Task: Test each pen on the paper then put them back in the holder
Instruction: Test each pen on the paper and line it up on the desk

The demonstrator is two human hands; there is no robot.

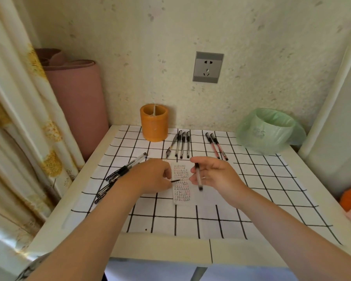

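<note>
The right hand's (213, 177) thumb and fingertips (193, 170) pinch a clear-barrelled pen with black ends (198, 176), held nearly upright just above the right edge of the narrow white paper slip (181, 184). The left hand's (150, 176) fingers are curled and pinch a thin black piece (175, 181) that pokes over the slip's left side. It may be this pen's cap, though I cannot tell.

The slip lies between the hands on the black-and-white checked cloth (251, 189), and rows of small black and red marks fill it almost top to bottom, so much of the testing looks done.

Further out, a cluster of black pens (120, 173) lies to the left, four more pens (180, 145) lie side by side beyond the slip, and two red-barrelled pens (217, 147) lie to the far right.

The orange cylindrical holder (154, 122) stands at the far edge, and no pen shows above its rim. The putting-back appears not yet begun.
</note>
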